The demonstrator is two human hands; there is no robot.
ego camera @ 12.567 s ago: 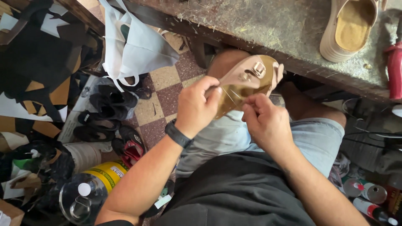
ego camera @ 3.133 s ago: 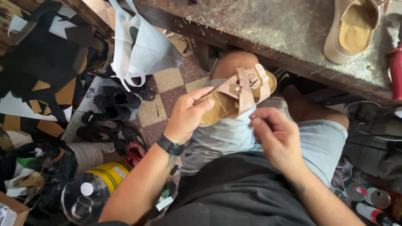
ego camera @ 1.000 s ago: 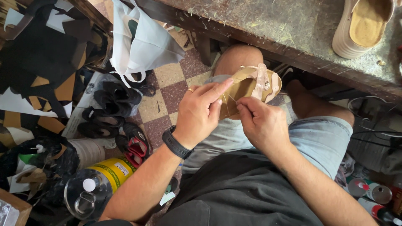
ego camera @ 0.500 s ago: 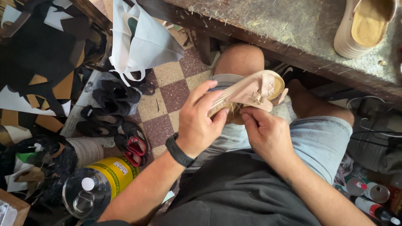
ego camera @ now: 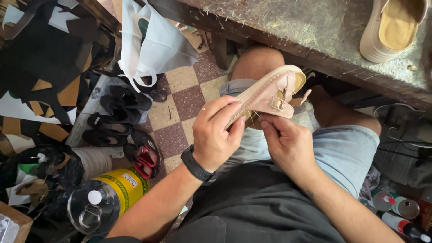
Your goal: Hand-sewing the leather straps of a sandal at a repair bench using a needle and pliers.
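I am seated, holding a beige buckled sandal (ego camera: pixel 273 91) on its side above my lap. My left hand (ego camera: pixel 218 132), with a ring and a black wristband, grips the sandal's near end by the sole edge. My right hand (ego camera: pixel 286 145) pinches at the sole seam just below the buckle strap, and a thin thread or needle seems to sit between its fingers. The sandal's stitched sole edge faces up and left.
A worn workbench (ego camera: pixel 315 31) spans the top, with a second beige sandal (ego camera: pixel 392 29) on it. A white bag (ego camera: pixel 150 42) hangs at its left. Dark shoes (ego camera: pixel 121 117), a yellow can (ego camera: pixel 110 198) and leather scraps cover the checkered floor. Cans (ego camera: pixel 396 207) lie at the lower right.
The sandal has turned more onto its side, sole edge up. My right hand has shifted up to pinch at the seam under the buckle; my left hand keeps its grip.
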